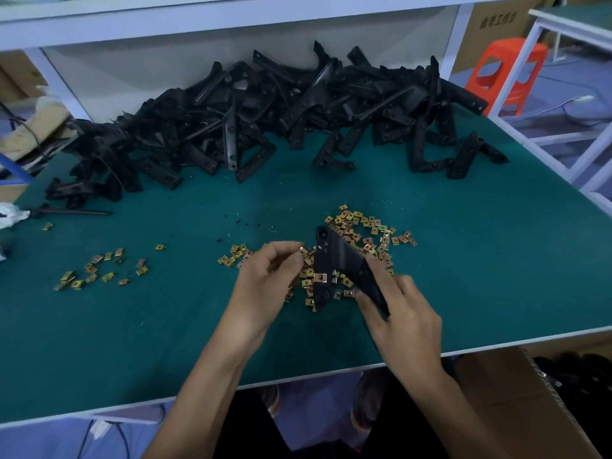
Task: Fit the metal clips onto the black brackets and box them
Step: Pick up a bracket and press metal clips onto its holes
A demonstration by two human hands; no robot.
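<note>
My right hand (400, 313) grips one arm of a black angled bracket (334, 256) above the green table. One gold metal clip (320, 277) sits on the bracket's other arm. My left hand (268, 279) pinches a small gold clip (303, 250) just left of the bracket. Beneath both hands lies a loose pile of gold clips (367, 236). A big heap of black brackets (265, 111) covers the back of the table.
A smaller scatter of clips (99, 270) lies at the left. A thin black tool (73, 212) rests near the left edge. A cardboard box (516, 402) stands below the table's front edge at the right. An orange stool (506, 74) stands beyond the table.
</note>
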